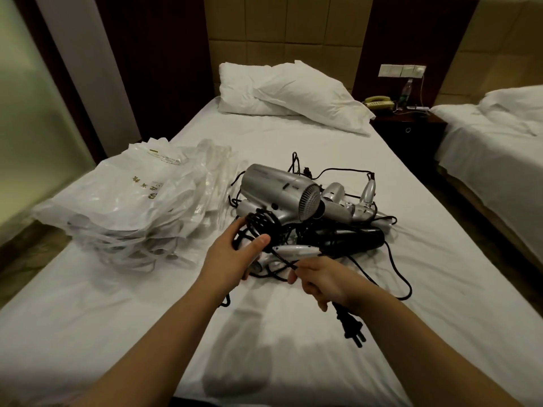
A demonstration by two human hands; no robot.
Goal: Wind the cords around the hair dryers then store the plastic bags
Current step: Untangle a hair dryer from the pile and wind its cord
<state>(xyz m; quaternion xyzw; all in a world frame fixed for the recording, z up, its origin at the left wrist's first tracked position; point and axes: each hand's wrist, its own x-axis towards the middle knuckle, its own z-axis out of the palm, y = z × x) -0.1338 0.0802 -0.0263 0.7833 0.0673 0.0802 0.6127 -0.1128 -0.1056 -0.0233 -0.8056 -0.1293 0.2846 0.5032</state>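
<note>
A large silver hair dryer (282,193) is lifted over a heap of other dryers on the white bed (293,142). My left hand (235,254) grips its handle, which has black cord (260,223) coiled around it. My right hand (320,279) holds the free end of that cord, and the black plug (351,326) hangs below my wrist. Smaller silver dryers (357,202) and a black dryer (352,237) lie tangled in loose cords behind. A pile of clear plastic bags (132,201) lies to the left.
Two white pillows (288,94) lie at the head of the bed. A dark nightstand (408,124) with a phone (379,102) and a bottle stands to the right, with a second bed (496,136) beyond it. A glass wall runs along the left.
</note>
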